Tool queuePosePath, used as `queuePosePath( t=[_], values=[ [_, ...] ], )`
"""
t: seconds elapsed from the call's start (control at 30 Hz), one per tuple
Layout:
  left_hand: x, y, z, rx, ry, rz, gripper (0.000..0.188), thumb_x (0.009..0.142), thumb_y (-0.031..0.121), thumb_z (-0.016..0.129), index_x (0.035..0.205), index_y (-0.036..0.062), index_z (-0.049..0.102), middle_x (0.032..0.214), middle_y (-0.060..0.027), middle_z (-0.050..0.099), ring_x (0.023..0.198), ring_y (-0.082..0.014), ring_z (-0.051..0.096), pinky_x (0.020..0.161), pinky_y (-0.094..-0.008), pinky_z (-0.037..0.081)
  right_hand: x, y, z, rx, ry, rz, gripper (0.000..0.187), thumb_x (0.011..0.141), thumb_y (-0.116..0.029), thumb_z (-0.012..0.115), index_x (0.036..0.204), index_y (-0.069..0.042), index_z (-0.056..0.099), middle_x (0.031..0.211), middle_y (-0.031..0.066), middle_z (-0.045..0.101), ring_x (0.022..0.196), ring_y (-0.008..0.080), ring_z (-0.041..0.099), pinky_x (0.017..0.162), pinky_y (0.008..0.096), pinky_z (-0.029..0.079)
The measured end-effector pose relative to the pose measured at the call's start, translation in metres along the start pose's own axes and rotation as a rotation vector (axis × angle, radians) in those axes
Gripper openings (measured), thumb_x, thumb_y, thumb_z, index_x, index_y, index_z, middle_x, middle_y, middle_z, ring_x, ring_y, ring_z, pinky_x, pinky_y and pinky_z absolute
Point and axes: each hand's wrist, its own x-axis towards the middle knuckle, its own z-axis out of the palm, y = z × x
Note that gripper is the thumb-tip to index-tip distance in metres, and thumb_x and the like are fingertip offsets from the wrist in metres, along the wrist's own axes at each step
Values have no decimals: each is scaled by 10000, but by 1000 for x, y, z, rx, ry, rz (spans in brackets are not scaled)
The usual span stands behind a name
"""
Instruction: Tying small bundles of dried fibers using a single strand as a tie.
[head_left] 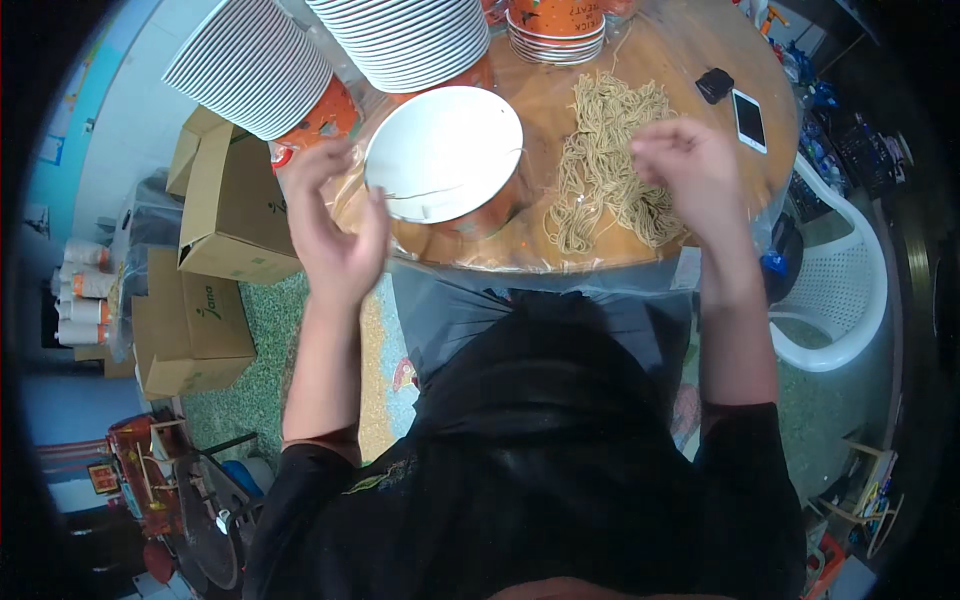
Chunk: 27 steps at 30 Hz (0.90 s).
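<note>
A paper bucket [440,150], white inside and orange outside, stands on the round table with its wide mouth toward me. A thin cord [425,191] runs across the lower part of its mouth. My left hand [335,220] is at the bucket's left side, thumb and fingers apart in a curve; the thumb is close to the rim, and whether it touches I cannot tell. A heap of tan cords [615,160] lies right of the bucket. Over its right edge hangs my right hand [690,170], fingers curled in toward the thumb; anything pinched there is too small to make out.
Tall stacks of nested buckets [250,70] [400,40] stand at the table's far left, and a shorter orange stack [556,30] at the back. A phone [748,120] and a black object [714,85] lie far right. Cardboard boxes [235,200] and a white chair [835,270] flank the table [500,255].
</note>
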Motion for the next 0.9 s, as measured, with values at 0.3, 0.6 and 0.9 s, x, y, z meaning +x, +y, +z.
queuePosePath(
  t=[0.3, 0.6, 0.9],
  values=[
    [-8, 58, 29, 246, -324, 165, 414, 857, 169, 939, 1204, 65, 739, 1192, -119, 749, 1119, -361, 701, 1004, -486, 499, -36, 22, 75, -367, -55, -41, 442, 910, -169, 929, 1283, -1, 762, 1161, 151, 816, 911, 231, 794, 862, 389, 638],
    [-5, 42, 9, 175, -459, 140, 203, 882, 104, 885, 1030, 85, 747, 1082, -77, 742, 1082, -297, 713, 1096, -519, 463, -12, 52, 103, -744, -164, -562, 153, 967, -115, 818, 1069, -6, 784, 1004, 159, 786, 923, 340, 780, 848, 467, 620],
    [11, 25, -26, 150, -537, 108, 311, 865, 76, 868, 1156, 79, 760, 1248, -99, 745, 1405, -352, 666, 1288, -629, 395, -29, -10, 64, 289, -445, 188, 172, 1085, -171, 786, 1129, -11, 740, 1018, 73, 810, 808, 109, 742, 724, 276, 635]
  ],
)
